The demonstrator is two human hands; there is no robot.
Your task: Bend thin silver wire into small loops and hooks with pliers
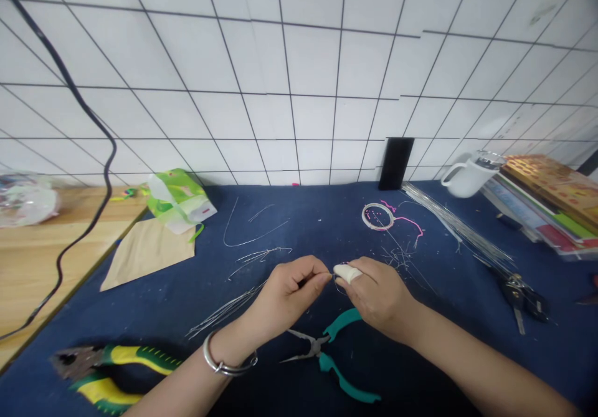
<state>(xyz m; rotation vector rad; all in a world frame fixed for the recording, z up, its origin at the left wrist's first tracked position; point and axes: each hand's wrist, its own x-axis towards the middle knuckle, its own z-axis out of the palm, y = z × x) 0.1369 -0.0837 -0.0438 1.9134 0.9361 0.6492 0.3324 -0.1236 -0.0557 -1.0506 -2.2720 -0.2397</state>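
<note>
My left hand point(299, 286), a metal bangle on its wrist, pinches thumb against forefinger. My right hand point(380, 292) faces it with its fingers pinched together, one finger wrapped in a white covering. Between the two sets of fingertips runs a thin wire point(337, 285), curving under the right fingers; most of it is hidden. Just below the hands, long-nose pliers point(316, 346) with teal handles lie opened on the dark blue cloth point(261, 379). Left of my left hand is a bundle of straight wires point(224, 310).
Yellow-green pliers point(135, 358) lie front left. A white ring point(377, 216) with pink beads and pink thread lies behind my right hand, near wire scraps point(399, 257). Rightward are long wires point(453, 220), keys point(516, 295), a white mug point(471, 175) and books point(555, 199).
</note>
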